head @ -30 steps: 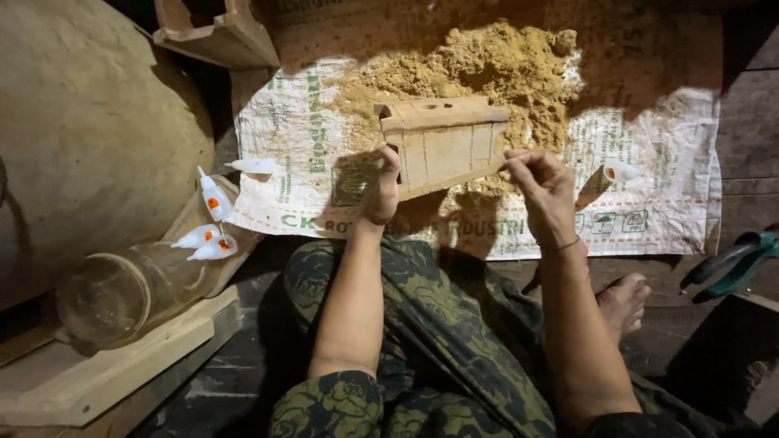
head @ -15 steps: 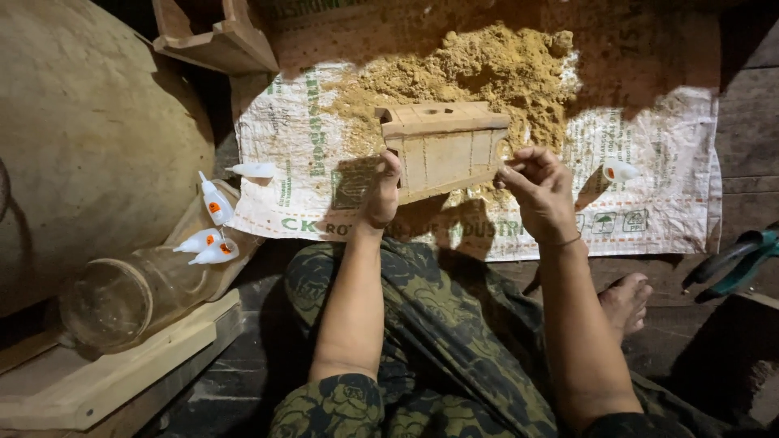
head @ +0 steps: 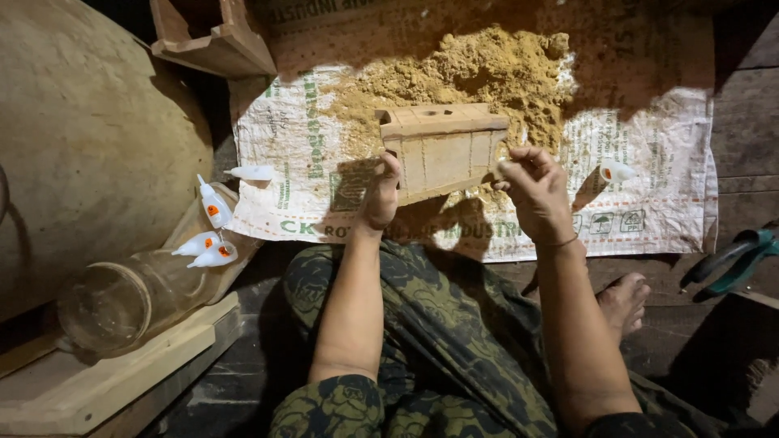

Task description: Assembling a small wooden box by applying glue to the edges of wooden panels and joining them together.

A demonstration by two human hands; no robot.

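Left hand (head: 380, 195) clamps the ribbed rectangular wooden box (head: 442, 150); right hand (head: 531, 191) pinches fingertips together at its edge, above coarse sawdust (head: 471, 73)

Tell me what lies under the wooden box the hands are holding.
Under the wooden box lies a heap of sawdust on a printed woven sack. The box, left hand and right hand cover what lies directly beneath.

A clear glass jar (head: 122, 304) lies beside small white glue bottles (head: 213, 207), with teal-handled pliers (head: 734, 258) far right.
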